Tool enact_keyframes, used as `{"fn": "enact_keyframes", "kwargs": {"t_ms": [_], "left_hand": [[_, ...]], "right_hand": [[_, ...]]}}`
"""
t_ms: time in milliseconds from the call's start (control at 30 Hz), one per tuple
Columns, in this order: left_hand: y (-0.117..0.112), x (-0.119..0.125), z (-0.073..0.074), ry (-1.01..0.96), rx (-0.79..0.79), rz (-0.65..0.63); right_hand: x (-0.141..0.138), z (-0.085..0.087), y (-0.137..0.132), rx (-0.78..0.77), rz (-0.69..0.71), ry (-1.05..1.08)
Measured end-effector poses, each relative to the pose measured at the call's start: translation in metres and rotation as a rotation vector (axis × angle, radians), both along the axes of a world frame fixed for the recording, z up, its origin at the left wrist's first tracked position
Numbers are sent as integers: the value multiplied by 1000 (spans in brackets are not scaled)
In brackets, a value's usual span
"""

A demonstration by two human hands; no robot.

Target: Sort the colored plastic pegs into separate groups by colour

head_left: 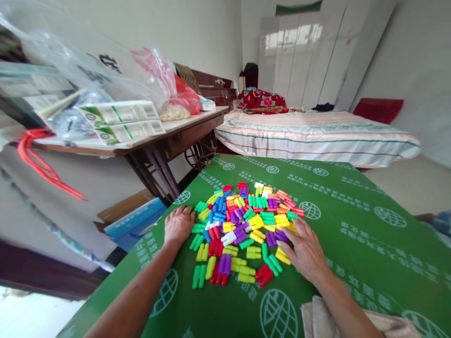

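A heap of several small plastic pieces in red, yellow, green, blue, purple, orange and white lies on a green printed tablecloth. My left hand rests flat on the cloth at the heap's left edge, fingers stretched out and touching green pieces. My right hand lies flat at the heap's right edge, fingers spread over yellow and purple pieces. Neither hand grips anything.
A beige towel lies near my right forearm. To the left stands a wooden table with plastic bags and boxes. A bed and white wardrobe stand behind. A blue box sits on the floor.
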State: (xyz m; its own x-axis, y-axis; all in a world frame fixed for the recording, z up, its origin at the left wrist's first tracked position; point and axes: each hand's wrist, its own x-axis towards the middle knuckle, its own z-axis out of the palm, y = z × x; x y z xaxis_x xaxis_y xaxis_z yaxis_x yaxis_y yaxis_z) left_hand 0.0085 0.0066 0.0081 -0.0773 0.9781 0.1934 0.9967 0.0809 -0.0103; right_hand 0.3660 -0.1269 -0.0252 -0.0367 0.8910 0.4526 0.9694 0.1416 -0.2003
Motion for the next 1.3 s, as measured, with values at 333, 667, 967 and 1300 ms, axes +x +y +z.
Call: {"fn": "enact_keyframes", "kwargs": {"t_ms": [333, 667, 967, 1300], "left_hand": [[2, 0, -1, 21, 5, -8], [0, 1, 0, 5, 10, -3], [1, 1, 0, 14, 11, 0], [2, 2, 0, 7, -7, 7]], "right_hand": [[5, -9, 3, 79, 22, 29], [7, -12, 5, 87, 5, 19], [8, -15, 7, 91, 18, 73], [9, -13, 6, 74, 63, 129]]}}
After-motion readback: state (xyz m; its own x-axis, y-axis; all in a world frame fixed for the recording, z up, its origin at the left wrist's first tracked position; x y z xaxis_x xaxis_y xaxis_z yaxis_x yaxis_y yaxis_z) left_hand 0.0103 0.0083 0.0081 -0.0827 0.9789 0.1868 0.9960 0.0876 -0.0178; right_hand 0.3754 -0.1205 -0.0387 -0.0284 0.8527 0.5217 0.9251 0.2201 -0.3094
